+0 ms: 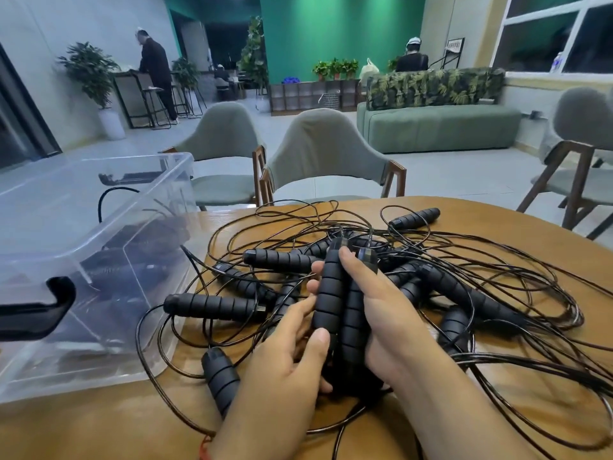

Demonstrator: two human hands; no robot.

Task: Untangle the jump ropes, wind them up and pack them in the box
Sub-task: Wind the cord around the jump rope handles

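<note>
To the left of both grips stands a clear plastic box (159, 207) with a black latch (49, 303) on its near end. It holds dark, ribbed shapes with black cord, too blurred through the wall to tell apart, and one loop of cord (109, 194) arches up inside at the far end.

The right grip (391, 323) is curled round a pair of handles (328, 300) – black, ribbed, side by side and pointing away from the person. The thumb lies across their top, and the fingertips (316, 267) show round the left side. The left grip (285, 360) meets the same pair from the near left. Its thumb presses on the near end of the left handle, the forefinger lies against that handle's side, and the other fingers are tucked under, so it pinches that end.

Under and around both grips the tangled jump ropes (497, 270) spread over the wooden bench (497, 220). Thin black cords loop out widest to the right. Loose handles lie just left of the grips (212, 305), just beyond them (278, 260), close under the left wrist (220, 380) and far off to the upper right (414, 217).
</note>
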